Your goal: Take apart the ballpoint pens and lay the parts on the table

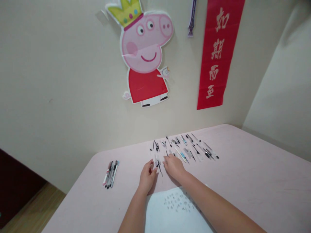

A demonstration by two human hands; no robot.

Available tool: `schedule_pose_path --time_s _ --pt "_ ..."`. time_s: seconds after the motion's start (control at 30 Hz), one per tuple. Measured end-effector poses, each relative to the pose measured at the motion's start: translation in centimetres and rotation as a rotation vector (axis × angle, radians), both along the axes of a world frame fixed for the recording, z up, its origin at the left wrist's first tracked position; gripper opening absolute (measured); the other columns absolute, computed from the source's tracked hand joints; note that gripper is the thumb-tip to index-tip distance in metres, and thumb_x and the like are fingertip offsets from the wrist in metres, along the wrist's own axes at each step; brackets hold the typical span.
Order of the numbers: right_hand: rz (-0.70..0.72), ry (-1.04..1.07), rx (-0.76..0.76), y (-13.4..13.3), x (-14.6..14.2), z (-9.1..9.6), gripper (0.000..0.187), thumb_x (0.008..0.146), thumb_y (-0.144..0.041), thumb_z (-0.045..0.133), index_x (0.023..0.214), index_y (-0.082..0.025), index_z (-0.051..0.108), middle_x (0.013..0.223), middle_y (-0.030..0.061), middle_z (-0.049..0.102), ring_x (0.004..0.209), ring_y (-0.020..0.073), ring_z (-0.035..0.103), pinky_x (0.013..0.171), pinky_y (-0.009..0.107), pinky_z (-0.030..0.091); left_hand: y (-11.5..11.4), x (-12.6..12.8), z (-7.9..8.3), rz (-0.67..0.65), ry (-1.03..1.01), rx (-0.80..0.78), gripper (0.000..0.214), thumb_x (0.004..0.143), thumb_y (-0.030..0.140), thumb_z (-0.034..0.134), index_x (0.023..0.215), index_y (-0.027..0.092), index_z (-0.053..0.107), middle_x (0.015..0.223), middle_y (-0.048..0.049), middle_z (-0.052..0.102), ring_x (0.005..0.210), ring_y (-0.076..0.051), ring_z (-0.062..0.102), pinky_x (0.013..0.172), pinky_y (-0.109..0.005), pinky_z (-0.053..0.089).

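The left grip (147,175), slightly parted, and right grip (174,167), hold unclear, flanked slim pen parts (158,164); light fingertip pressure probably suited them.

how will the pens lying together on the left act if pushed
The pens look slim and straight, so each is probably stiff and light. Their barrels seem rounded, so a sideways push might roll them, though lying close, they may bump one another.

Our single view, worn on the head, looking forward and down, the table (82,200) near below us; the wall (60,81) facing us beyond
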State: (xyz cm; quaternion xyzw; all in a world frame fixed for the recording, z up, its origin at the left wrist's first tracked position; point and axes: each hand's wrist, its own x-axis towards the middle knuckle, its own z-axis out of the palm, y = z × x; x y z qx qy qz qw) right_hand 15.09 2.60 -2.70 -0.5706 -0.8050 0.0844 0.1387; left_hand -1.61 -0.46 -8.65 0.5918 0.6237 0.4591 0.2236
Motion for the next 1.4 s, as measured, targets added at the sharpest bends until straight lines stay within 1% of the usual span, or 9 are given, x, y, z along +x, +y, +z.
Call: schedule_pose_path --time_s 0.1,0.23,0.37,0.5,0.73,0.93,1.03,1.17,1.4 --pt "0.072 -0.026 -0.007 -1.8 -0.8 1.0 0.029 0.092 -0.028 0.043 0.108 -0.017 0.064 0.099 0.012 0.065 0.089 0.0232 0.064 0.074 0.029 0.043 0.2 -0.2 -0.1 -0.002 -0.033 0.008 0.04 0.079 0.02 0.055 0.119 0.016 0.056 0.116 -0.0106 0.064 0.102 -0.018 0.06 0.09 -0.034 0.046" --pt "0.234 -0.036 -0.049 -5.2 -1.4 1.5 0.023 0.088 -0.025 0.047 0.099 -0.017 0.066 0.095 0.0114 0.066 0.084 0.0229 0.064 0.071 0.028 0.043 0.3 -0.4 -0.1 0.017 -0.068 -0.009 0.038 0.081 0.017 0.051 0.119 0.015 0.056 0.117 -0.011 0.063 0.106 -0.018 0.059 0.094 -0.034 0.044" --pt "0.299 -0.013 -0.112 -8.1 -1.4 0.9 0.019 0.085 -0.024 0.049 0.09 -0.016 0.066 0.092 0.0105 0.066 0.083 0.0237 0.064 0.07 0.029 0.042 0.3 -0.4 0.0 0.026 -0.102 -0.024 0.039 0.082 0.017 0.048 0.12 0.014 0.055 0.117 -0.0118 0.064 0.105 -0.017 0.06 0.094 -0.033 0.045" --pt "0.267 0.114 -0.131 -9.2 -1.0 -0.6 0.017 0.084 -0.019 0.048 0.093 -0.018 0.062 0.093 0.0076 0.065 0.083 0.0212 0.062 0.07 0.028 0.041 0.1 -0.5 0.0 0.02 -0.069 -0.028 0.039 0.082 0.018 0.048 0.12 0.016 0.055 0.116 -0.0102 0.064 0.106 -0.017 0.06 0.093 -0.032 0.045" --pt "0.274 0.28 -0.104 -9.0 -0.3 -2.4 0.017 0.085 -0.015 0.045 0.093 -0.02 0.06 0.092 0.0041 0.064 0.083 0.0169 0.06 0.074 0.024 0.039 -0.1 0.2 0.5 -0.037 0.146 0.037 0.047 0.073 0.014 0.055 0.12 0.018 0.057 0.12 -0.0084 0.06 0.11 -0.02 0.056 0.1 -0.038 0.041" --pt "0.25 0.324 -0.062 -8.2 0.5 -2.9 0.019 0.085 -0.014 0.044 0.094 -0.019 0.061 0.091 0.0045 0.063 0.081 0.0167 0.059 0.074 0.024 0.04 -0.4 0.5 0.9 -0.064 0.164 0.032 0.05 0.073 0.015 0.056 0.123 0.02 0.056 0.12 -0.0081 0.06 0.097 -0.019 0.059 0.091 -0.037 0.047" --pt "0.2 0.32 -0.032 -7.5 1.0 -3.1 0.02 0.086 -0.014 0.044 0.095 -0.018 0.061 0.093 0.0049 0.062 0.082 0.0167 0.059 0.075 0.024 0.041 -0.5 0.5 0.9 -0.11 0.164 0.026 0.058 0.068 0.017 0.062 0.126 0.02 0.053 0.125 -0.0094 0.058 0.108 -0.023 0.057 0.093 -0.039 0.045" --pt "0.146 0.294 0.009 -6.2 1.6 -2.6 0.026 0.088 -0.012 0.042 0.102 -0.017 0.063 0.102 0.0069 0.06 0.09 0.0166 0.06 0.079 0.023 0.042 -0.1 0.3 0.8 -0.134 0.214 -0.026 0.073 0.057 0.02 0.074 0.127 0.016 0.052 0.137 -0.0148 0.05 0.128 -0.031 0.043 0.106 -0.045 0.033" --pt "0.114 0.081 0.052 -2.7 1.8 -1.2 0.036 0.087 -0.017 0.046 0.121 -0.015 0.058 0.128 0.0127 0.053 0.112 0.0224 0.052 0.093 0.029 0.039 1.0 0.0 1.1 -0.206 0.303 -0.155 0.084 0.057 0.022 0.075 0.134 0.012 0.045 0.144 -0.0179 0.041 0.133 -0.028 0.037 0.111 -0.039 0.026"
